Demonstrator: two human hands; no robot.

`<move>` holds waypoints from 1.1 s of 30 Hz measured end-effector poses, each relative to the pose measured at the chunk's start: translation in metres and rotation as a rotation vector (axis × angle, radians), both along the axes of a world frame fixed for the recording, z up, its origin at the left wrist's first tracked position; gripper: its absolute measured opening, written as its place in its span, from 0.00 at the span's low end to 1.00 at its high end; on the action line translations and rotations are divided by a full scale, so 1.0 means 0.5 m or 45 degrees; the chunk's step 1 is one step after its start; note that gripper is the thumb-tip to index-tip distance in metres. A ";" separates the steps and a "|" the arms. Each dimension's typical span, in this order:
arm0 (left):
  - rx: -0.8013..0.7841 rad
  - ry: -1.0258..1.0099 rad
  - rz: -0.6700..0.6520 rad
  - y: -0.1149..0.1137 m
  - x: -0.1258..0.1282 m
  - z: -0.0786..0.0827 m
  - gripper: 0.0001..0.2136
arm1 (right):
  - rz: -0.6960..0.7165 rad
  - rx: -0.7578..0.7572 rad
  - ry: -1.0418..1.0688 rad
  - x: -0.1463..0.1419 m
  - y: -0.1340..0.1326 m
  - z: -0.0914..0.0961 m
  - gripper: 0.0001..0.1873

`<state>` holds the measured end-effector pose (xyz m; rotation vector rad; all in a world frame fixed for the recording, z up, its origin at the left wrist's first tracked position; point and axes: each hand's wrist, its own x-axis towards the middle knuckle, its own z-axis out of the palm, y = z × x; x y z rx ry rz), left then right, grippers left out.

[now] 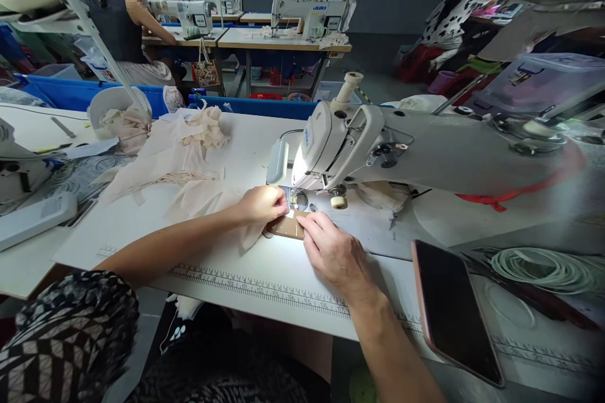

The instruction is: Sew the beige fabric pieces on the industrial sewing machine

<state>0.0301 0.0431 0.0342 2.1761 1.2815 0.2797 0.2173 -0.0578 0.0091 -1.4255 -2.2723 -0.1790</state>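
Note:
My left hand [265, 204] is closed in a pinch just left of the sewing machine's lit needle plate [299, 199]. What its fingertips hold is too small to tell. Under them, a brown flat piece [285, 228] with a shiny surface lies in front of the plate. The fingers of my right hand [332, 250] are curled together, with the tips at this piece's right edge; whatever they pinch is hidden. Above both hands stands the white sewing machine [326, 145]. Sheer pale fabric [253, 234] lies beside and below my left wrist.
Stacked beige fabric pieces [165, 170] spread over the left of the table. A phone [456, 312] lies on the right, near coiled pale cord [543, 269]. A printed ruler [265, 289] runs along the front edge. Beyond, a person [123, 19] sits at another machine.

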 end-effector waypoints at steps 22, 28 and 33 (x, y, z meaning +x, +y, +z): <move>0.915 0.118 -0.647 -0.064 -0.042 -0.051 0.11 | -0.062 -0.086 -0.227 -0.026 0.011 0.001 0.19; 0.953 0.176 -0.672 -0.077 -0.053 -0.075 0.13 | -0.057 -0.068 -0.195 -0.025 0.008 0.005 0.20; 0.993 0.262 -0.653 -0.071 -0.040 -0.072 0.14 | -0.123 0.016 -0.109 -0.011 0.011 -0.001 0.22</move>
